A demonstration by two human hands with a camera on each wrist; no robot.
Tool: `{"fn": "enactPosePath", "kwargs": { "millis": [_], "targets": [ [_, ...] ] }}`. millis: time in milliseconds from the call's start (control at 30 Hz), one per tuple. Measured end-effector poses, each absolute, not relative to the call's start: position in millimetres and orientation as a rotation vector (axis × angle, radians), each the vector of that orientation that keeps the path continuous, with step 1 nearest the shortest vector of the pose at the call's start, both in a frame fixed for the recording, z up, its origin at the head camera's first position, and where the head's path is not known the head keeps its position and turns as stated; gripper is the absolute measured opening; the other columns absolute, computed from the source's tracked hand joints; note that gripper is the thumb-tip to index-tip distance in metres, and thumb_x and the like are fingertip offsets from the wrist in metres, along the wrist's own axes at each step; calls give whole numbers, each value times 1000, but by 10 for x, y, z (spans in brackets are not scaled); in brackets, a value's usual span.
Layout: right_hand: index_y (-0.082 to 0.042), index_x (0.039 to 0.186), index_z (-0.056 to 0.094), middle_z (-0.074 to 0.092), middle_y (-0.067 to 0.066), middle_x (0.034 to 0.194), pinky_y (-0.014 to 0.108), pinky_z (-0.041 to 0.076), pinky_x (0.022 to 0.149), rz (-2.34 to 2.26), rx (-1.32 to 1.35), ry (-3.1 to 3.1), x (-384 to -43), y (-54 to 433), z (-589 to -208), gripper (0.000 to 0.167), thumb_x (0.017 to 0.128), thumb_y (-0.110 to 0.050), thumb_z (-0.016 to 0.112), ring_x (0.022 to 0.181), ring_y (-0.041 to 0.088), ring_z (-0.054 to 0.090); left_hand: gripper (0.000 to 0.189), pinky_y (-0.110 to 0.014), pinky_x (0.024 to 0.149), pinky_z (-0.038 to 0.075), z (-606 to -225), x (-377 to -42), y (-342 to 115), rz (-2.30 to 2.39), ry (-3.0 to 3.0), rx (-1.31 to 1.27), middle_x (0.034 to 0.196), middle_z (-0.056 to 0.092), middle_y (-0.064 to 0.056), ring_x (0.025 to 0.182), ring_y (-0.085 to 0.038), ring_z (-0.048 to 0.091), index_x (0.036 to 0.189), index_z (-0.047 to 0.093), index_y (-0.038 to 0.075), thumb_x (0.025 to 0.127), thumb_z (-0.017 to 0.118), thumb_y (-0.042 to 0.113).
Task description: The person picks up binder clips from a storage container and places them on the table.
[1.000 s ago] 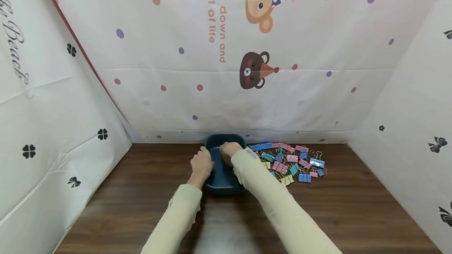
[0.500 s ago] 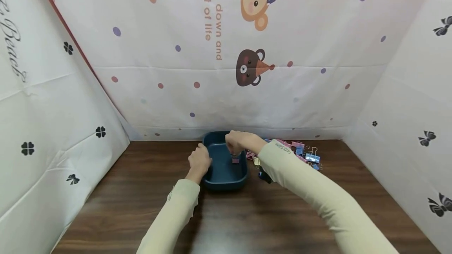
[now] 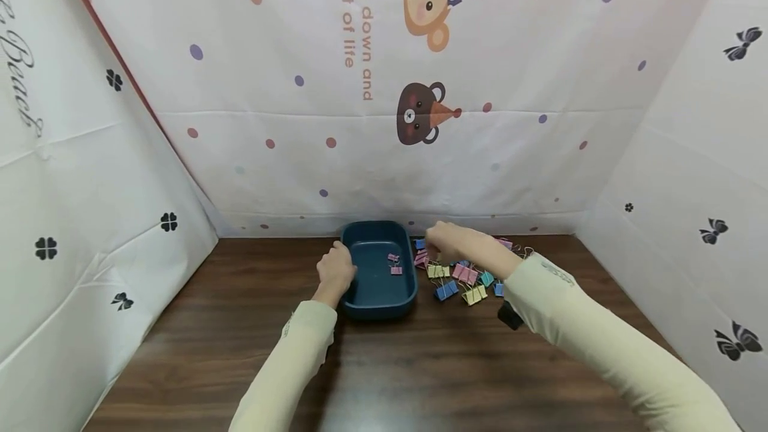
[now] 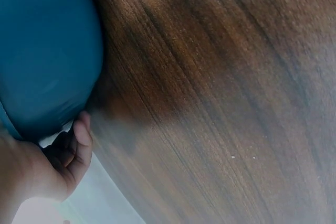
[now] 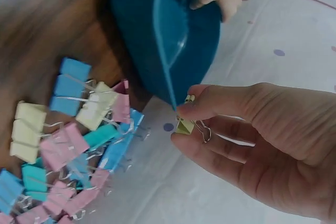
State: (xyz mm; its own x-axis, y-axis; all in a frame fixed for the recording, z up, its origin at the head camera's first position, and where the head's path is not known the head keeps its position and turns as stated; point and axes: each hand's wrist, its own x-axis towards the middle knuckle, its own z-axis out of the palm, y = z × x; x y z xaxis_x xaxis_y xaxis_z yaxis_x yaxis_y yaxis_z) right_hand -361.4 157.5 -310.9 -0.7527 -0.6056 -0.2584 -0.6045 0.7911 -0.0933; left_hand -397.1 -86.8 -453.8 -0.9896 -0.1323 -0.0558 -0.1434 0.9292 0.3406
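Note:
My left hand (image 3: 336,271) grips the left rim of a dark blue plastic bin (image 3: 377,293), thumb at the rim and fingers curled along the outer wall. Two small pink binder clips (image 3: 396,271) lie on the bin's floor. Between thumb and forefinger, my right hand (image 5: 262,135) pinches a small yellow binder clip (image 5: 184,126) with its wire handles showing. In the head view that hand is just right of the bin, over the left part of a clip pile, and hides the clip it holds.
Several pink, blue, yellow and green binder clips (image 3: 465,273) lie heaped on the brown wooden table (image 3: 372,372), right of the bin. A white printed cloth (image 3: 270,179) hangs behind the table and at both sides.
My right hand has moved out of the bin to the right, leaving pink binder clips inside, and now pinches a yellow one. The left hand keeps its grip on the bin.

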Motion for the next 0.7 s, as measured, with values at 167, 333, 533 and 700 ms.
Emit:
{"fn": "enactPosePath", "kwargs": {
  "millis": [167, 333, 533, 700],
  "targets": [
    [-7, 88, 75, 71, 7, 88, 24, 48, 62, -20, -987, 2679, -3463, 1782, -3231, 23, 79, 14, 69, 69, 10, 55, 53, -50, 82, 59, -4530, -3958, -868, 551, 3047, -227, 112, 69, -22, 94, -37, 71, 129, 50, -6, 94, 74, 27],
    [-5, 91, 75, 68, 4, 85, 22, 43, 62, -86, -962, 2628, -3391, 1877, -3404, 24, 78, 15, 70, 70, 9, 44, 53, -51, 83, 59, -4517, -3974, -881, 537, 3056, -245, 112, 69, -22, 94, -38, 72, 128, 51, -6, 93, 74, 26],
    [-4, 89, 74, 68, 4, 89, 26, 53, 68, -134, -915, 2586, -3375, 1926, -3672, 20, 78, 12, 73, 77, 10, 57, 54, -50, 82, 59, -4530, -3988, -890, 548, 3052, -236, 112, 70, -22, 93, -37, 72, 130, 50, -6, 93, 74, 25],
    [-8, 85, 73, 67, 1, 87, 26, 53, 68, -183, -859, 2581, -3406, 1994, -3851, 22, 75, 12, 77, 77, 9, 58, 53, -50, 81, 59, -4558, -4010, -885, 547, 3059, -233, 108, 70, -21, 91, -37, 72, 128, 51, -6, 93, 74, 25]
  ]
}}
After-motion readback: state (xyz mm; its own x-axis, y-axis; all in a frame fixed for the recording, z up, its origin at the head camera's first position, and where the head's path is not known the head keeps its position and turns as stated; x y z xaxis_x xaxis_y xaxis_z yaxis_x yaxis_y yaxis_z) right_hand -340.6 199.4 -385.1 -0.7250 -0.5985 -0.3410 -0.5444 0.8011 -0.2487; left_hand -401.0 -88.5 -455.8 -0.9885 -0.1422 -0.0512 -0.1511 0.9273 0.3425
